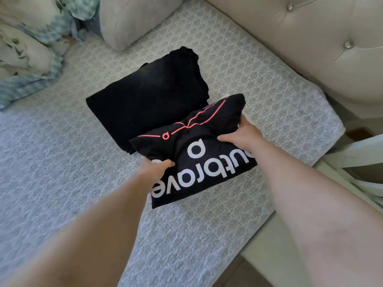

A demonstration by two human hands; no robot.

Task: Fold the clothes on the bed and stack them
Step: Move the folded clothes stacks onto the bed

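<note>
Folded printed shirt, held at both sides, beside the stack on the bed.
Left to right: folded black garment (147,100) lying on bed (62,162); left hand (157,165) and right hand (240,133) gripping printed black shirt (199,154), its far edge overlapping that garment. Risk: folds could slip open if lifted unevenly.

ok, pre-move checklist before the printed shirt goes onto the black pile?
1. Left hand grip on the folded black shirt with white lettering: ok, pinching its left edge.
2. Right hand grip: ok, holding the right edge.
3. Shirt fully folded: ok, compact bundle, though bunched in the middle.
4. Folded plain black garment flat as a base: ok.
5. Shirt's far edge overlaps the base: ok, not centred yet.
6. Whether the shirt is lifted clear of the patterned grey bedspread: cannot tell.
</note>
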